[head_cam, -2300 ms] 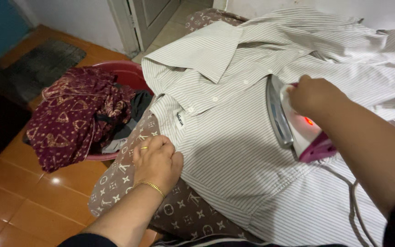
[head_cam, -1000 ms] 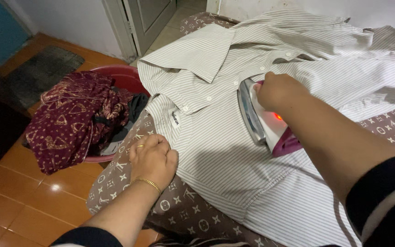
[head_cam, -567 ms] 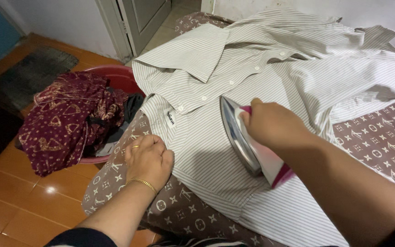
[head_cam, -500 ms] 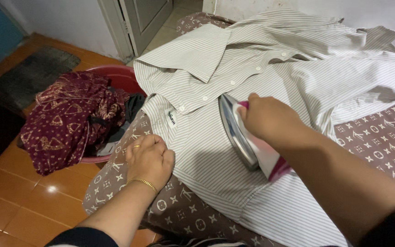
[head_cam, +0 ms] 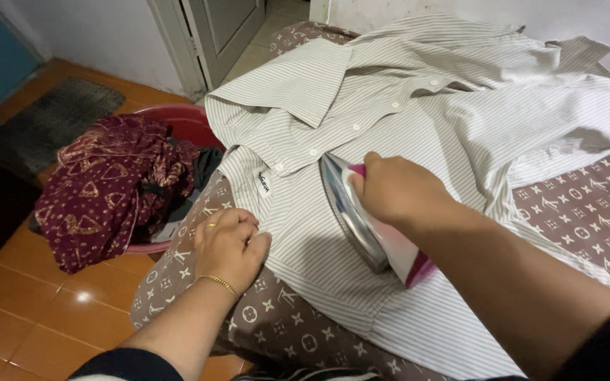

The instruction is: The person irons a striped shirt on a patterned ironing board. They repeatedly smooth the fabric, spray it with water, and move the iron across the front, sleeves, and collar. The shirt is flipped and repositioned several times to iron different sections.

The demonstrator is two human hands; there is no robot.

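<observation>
Work surface: ironing board (head_cam: 587, 212) under a brown patterned cover; bare cover shows at the near left edge and at right.
Garment: striped button shirt (head_cam: 418, 120) spread front-up across the board, collar toward the far left, small label near the placket.
Iron: white and pink iron (head_cam: 368, 222), tilted up on its side edge so the shiny soleplate faces left; only its lower edge looks to meet the cloth. It sits mid-panel, just below the button placket.
Right hand: right hand (head_cam: 393, 190) closed in a full grip round the iron's handle, fingers wrapped, wrist over the shirt.
Left hand: left hand (head_cam: 231, 243) loosely curled, fingertips pressing the shirt's near left edge where it meets the board cover; holds nothing else. Ring and thin gold bracelet visible.
Progress, done (judgement): panel between the two hands lies flat and fairly smooth, so this section looks largely pressed.
Progress, left (judgement): far side of the shirt and the sleeve area at upper right lie bunched and creased; collar is folded over unevenly. Most of the garment appears unpressed.
Surroundings: red basin (head_cam: 192, 120) on the orange tiled floor left of the board, heaped with a maroon patterned cloth (head_cam: 100, 187) and darker items beneath.
</observation>
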